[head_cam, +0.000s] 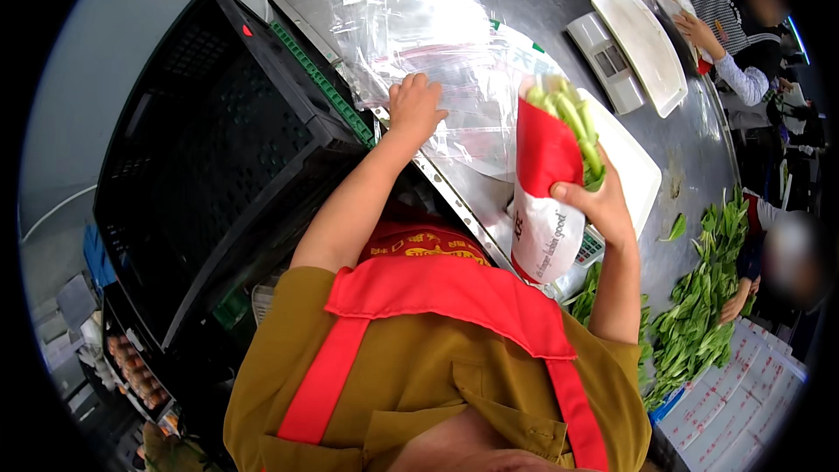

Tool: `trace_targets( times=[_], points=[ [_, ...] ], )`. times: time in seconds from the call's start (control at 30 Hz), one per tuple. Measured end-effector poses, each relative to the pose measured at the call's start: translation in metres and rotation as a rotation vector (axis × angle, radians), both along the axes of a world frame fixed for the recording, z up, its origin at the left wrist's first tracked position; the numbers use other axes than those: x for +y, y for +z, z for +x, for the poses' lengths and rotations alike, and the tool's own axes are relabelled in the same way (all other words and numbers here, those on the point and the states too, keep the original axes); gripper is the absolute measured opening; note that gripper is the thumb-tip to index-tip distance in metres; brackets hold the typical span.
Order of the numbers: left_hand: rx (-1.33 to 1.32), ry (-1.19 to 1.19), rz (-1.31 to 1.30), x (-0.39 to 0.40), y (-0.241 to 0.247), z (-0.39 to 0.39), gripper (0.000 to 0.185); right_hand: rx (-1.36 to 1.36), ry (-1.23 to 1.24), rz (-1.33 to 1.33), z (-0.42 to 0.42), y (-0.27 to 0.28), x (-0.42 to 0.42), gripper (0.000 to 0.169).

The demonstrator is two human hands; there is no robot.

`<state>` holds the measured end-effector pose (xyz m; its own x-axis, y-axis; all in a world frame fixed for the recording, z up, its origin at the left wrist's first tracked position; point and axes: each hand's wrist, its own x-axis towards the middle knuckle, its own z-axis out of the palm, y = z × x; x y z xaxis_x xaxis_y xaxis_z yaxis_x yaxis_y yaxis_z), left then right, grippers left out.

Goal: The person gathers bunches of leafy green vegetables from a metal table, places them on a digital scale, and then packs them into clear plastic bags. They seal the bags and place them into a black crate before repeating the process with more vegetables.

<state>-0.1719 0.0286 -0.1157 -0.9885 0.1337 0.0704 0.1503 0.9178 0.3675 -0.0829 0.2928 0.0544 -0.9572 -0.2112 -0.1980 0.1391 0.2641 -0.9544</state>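
My left hand [416,108] rests on a stack of clear plastic bags [413,33], fingers slightly bent and thumb apart. The bags lie on the metal table [544,3] and reflect bright light. In my right hand [603,203] is a bunch of leafy greens [570,108] in a red and white printed wrapper [547,216]. Pale green stems stick out of its upper end, and some leaf shows by my fingers. Below and behind that hand is a white scale tray [629,164], with a keypad [591,246] partly hidden by the wrapper.
A large black plastic crate [216,164] stands at the left against the table edge. Another digital scale [606,62] with a white tray [645,52] sits farther back. Loose greens [698,301] are piled at right, near a co-worker's hand [737,301]. Another person [734,13] works across the table.
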Motion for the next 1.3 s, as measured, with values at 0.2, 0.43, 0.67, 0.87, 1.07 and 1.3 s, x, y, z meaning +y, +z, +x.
trace_targets(
  times=[0.2, 0.43, 0.67, 0.87, 1.07, 1.3],
  points=[
    [0.116, -0.089, 0.185, -0.017, -0.018, 0.007, 0.023, -0.15, -0.049, -0.042, 0.029, -0.024, -0.016, 0.076],
    [0.073, 0.004, 0.166, -0.01, -0.024, -0.011, 0.011, -0.169, 0.156, 0.777, -0.01, -0.062, -0.086, 0.082],
    [0.045, 0.054, 0.185, -0.011, -0.007, -0.024, 0.012, -0.23, 0.129, 0.834, -0.018, -0.093, -0.096, 0.081],
    [0.054, -0.043, 0.243, -0.011, 0.03, -0.021, 0.009, -0.14, -0.069, 0.69, -0.008, -0.088, -0.092, 0.081],
    [0.236, -0.1, 0.282, 0.003, 0.054, -0.016, 0.007, -0.133, -0.05, 0.819, -0.016, -0.096, -0.096, 0.082],
    [0.494, -0.3, 0.235, 0.02, 0.088, -0.003, 0.004, -0.088, -0.18, 0.701, -0.026, -0.1, -0.098, 0.091]
  ],
)
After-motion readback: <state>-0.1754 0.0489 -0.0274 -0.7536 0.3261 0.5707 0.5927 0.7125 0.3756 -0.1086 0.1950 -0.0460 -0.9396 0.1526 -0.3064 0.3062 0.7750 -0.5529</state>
